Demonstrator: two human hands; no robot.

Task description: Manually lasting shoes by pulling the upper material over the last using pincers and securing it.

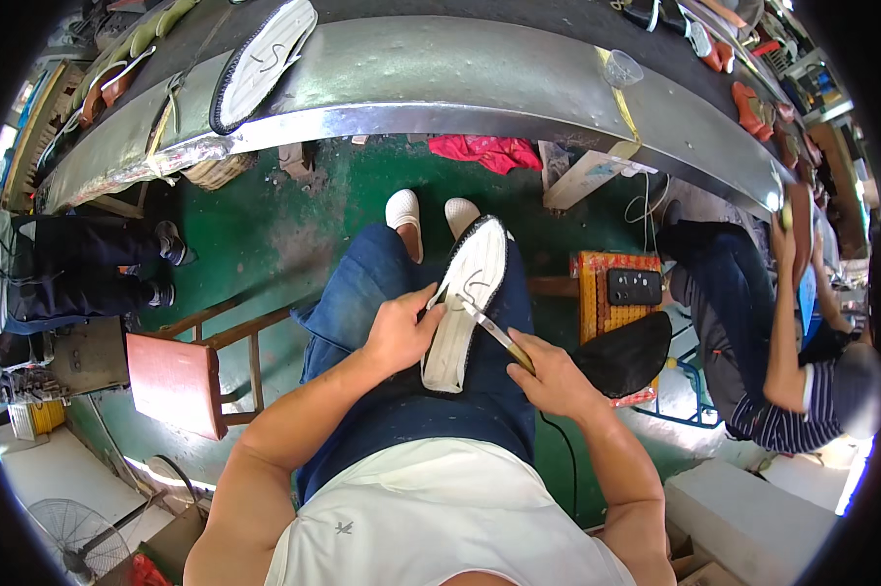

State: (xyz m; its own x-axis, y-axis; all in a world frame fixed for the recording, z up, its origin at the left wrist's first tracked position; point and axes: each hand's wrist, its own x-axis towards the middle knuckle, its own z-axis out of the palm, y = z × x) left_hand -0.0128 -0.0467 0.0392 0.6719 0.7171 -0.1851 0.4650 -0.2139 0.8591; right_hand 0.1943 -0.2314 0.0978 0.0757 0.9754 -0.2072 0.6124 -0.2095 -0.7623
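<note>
A shoe (450, 347) lies sole side up across my lap, its toe pointing away from me. Its underside is off-white with a dark edge and a black curved mark. My left hand (401, 327) grips its left edge, thumb and fingers closed at the middle. In my right hand (556, 379) is a slim metal hand tool (494, 330) with a brownish handle. Its tip meets the middle of the underside, near the black mark; its exact kind is unclear. A similar shoe (265, 63) rests sole up on the bench's near edge.
A metal-edged workbench (440, 68) curves across the front, with a clear cup (623, 68) and several shoes on it. At left stands a stool (175, 384). A phone (634, 287) lies on a seat at right. People sit on both sides.
</note>
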